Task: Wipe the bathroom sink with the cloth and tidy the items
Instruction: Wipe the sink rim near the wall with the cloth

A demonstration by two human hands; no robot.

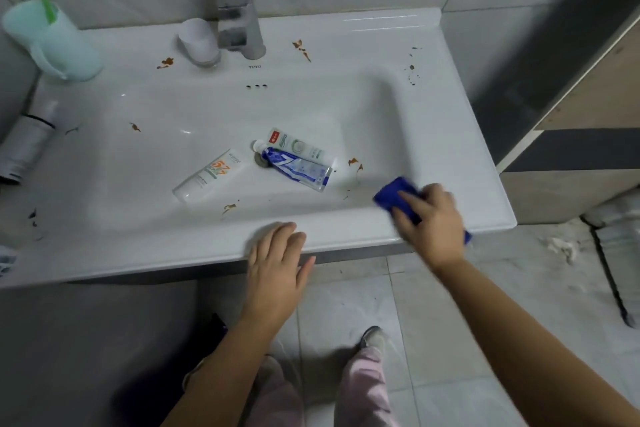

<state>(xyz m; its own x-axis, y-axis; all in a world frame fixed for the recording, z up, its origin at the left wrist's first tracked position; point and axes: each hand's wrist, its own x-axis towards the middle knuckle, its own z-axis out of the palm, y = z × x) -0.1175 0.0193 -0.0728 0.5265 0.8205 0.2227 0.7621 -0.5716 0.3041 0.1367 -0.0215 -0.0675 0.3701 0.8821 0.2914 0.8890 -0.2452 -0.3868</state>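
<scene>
left hand (277, 265): flat, palm down on the glossy front rim of the sink (145, 250), fingers loosely spread, gripping nothing
right hand (431, 218): fingers pressed onto a crumpled blue cloth (394, 196), on the rim's front right corner
tubes: beyond the fingertips, three soft tubes in the basin; white-orange tube (207, 177), blue tube (299, 168), white-green tube (298, 146), last two overlapping at the drain
stains (356, 165): brown splatters on smooth white ceramic
faucet (235, 10): matte metal, farthest back
cup (52, 40): pale green plastic, far left

bathroom — sink (398, 45), faucet (235, 10), toothpaste (298, 168)
</scene>
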